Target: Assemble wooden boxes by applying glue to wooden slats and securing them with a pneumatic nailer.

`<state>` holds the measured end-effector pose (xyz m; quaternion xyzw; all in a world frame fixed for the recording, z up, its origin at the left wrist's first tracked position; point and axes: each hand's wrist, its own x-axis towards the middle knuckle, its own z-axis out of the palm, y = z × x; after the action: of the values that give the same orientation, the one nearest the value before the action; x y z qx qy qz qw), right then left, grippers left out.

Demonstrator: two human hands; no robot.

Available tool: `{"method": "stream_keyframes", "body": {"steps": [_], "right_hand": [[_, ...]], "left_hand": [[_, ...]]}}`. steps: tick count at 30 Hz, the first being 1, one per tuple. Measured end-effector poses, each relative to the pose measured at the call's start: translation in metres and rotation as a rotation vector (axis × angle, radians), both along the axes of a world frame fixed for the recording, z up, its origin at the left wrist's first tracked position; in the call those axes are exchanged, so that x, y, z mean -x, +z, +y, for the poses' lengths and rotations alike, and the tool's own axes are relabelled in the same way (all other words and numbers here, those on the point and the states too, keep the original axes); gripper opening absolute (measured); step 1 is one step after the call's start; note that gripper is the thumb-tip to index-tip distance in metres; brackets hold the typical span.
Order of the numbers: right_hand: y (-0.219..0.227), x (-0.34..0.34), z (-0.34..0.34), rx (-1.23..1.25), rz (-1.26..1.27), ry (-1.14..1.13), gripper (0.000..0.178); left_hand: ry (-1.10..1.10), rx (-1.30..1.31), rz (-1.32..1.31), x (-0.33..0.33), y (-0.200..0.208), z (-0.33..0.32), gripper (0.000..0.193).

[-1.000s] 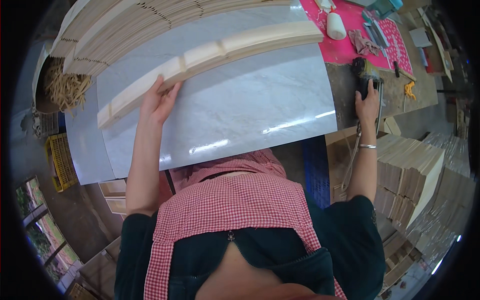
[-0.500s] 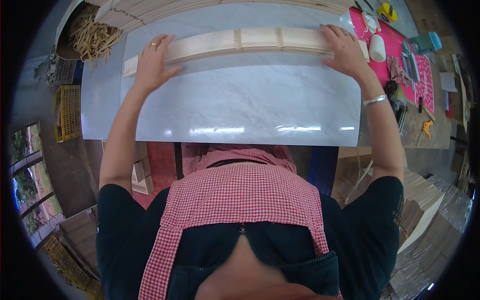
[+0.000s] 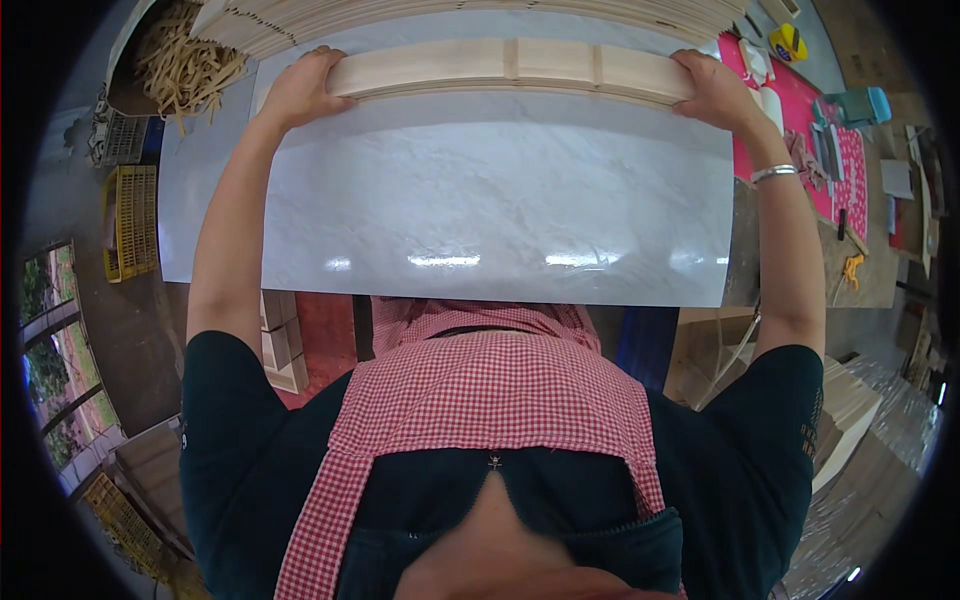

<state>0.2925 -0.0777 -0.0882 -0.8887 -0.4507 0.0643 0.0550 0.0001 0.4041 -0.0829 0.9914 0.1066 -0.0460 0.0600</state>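
near edge of the glossy grey worktop (image 3: 480, 210) sits just past the red checked apron (image 3: 480, 400), bare slab from there up to the hands – left hand (image 3: 300, 88) and right hand (image 3: 712, 92) each clamped on one end of a long pale wood bundle (image 3: 510, 68) lying flat along the far edge. beyond it, stacked wood strips (image 3: 480, 15) – yellow crate (image 3: 132, 222) far left, contents unclear
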Motion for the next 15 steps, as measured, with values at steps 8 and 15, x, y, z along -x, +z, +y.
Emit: {"method": "stream_keyframes", "body": {"steps": [8, 15], "right_hand": [[-0.004, 0.052, -0.033, -0.028, -0.019, 0.11, 0.057], [0.008, 0.074, -0.041, -0.045, -0.09, 0.026, 0.057]], "left_hand": [[0.013, 0.072, 0.043, 0.053, -0.005, -0.032, 0.055], [-0.028, 0.062, -0.185, 0.067, 0.003, -0.047, 0.057]]}}
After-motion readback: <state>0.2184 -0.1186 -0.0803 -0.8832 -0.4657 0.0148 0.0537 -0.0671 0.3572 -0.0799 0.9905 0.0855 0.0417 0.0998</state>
